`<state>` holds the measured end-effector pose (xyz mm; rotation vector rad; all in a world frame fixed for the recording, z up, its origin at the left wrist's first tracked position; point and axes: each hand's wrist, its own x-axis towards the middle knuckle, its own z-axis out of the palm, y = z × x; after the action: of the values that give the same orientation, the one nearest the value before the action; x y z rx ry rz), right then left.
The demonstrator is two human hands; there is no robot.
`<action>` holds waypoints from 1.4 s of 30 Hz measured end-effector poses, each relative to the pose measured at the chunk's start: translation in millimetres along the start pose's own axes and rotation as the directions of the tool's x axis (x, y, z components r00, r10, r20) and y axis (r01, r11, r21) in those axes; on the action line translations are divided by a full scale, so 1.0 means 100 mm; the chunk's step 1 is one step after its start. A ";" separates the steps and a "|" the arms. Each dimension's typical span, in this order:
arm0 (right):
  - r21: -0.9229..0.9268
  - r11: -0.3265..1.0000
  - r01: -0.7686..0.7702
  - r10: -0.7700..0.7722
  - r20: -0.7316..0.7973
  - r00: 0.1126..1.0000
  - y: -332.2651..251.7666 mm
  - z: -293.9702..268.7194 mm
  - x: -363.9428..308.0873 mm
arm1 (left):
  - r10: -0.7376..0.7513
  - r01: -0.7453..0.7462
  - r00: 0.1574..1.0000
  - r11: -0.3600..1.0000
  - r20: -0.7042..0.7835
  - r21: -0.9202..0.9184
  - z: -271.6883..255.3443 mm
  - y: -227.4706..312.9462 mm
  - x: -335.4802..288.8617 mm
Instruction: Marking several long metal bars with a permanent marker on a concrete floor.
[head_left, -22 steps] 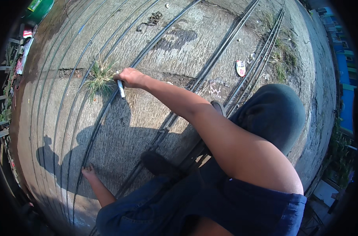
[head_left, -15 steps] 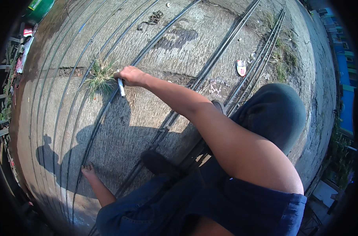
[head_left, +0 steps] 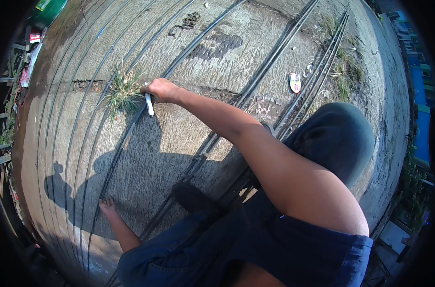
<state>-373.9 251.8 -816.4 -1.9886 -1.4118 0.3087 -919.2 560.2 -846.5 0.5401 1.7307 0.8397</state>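
Observation:
In front of me, my right hand is closed round a slim white marker-like tube, whose dark end points back toward me. Under that hand runs a long dark cable or rod, stretched over the rough concrete. Farther back at the lower left, my left hand has its fingers curled in at the same dark line and seems to pinch it; the fingertips are small and partly shaded. A grass tuft grows just left of my right hand.
Several more thin dark lines lie to the left. Bundled ones run to the right, past a colourful flattened wrapper. My dark shoe rests by a bundle. A green container stands far left.
The view has shifted very slightly. Both hands keep almost the same places and grips, and the white tube stays in the right one.

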 end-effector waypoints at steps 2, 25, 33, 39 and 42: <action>0.004 1.000 0.001 -0.002 0.039 0.999 -0.08 0.05 0.08 | 0.005 -0.006 0.998 1.000 -0.060 -0.009 -0.10 0.06 -0.05; -0.030 1.000 0.000 0.000 -0.004 1.000 -0.07 -0.07 0.16 | 0.098 -0.095 0.995 0.991 -0.021 0.091 0.02 0.25 -0.49; -0.042 0.995 0.090 -0.091 -0.023 0.996 -0.19 0.00 0.19 | 0.173 -0.165 0.978 0.983 -0.117 0.078 -0.01 0.04 -0.51; -0.028 0.998 0.058 -0.056 0.078 0.995 -0.20 -0.04 0.13 | 0.010 -0.043 0.981 0.986 -0.196 -0.161 0.04 -0.04 -0.53; -0.044 0.998 0.036 -0.031 0.111 0.993 -0.22 -0.05 0.16 | -0.027 -0.031 0.970 0.972 -0.242 -0.233 0.12 -0.03 -0.57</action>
<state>-380.9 268.8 -795.7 -2.0091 -1.5319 0.3797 -889.4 520.6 -814.7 0.2879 1.8177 1.1344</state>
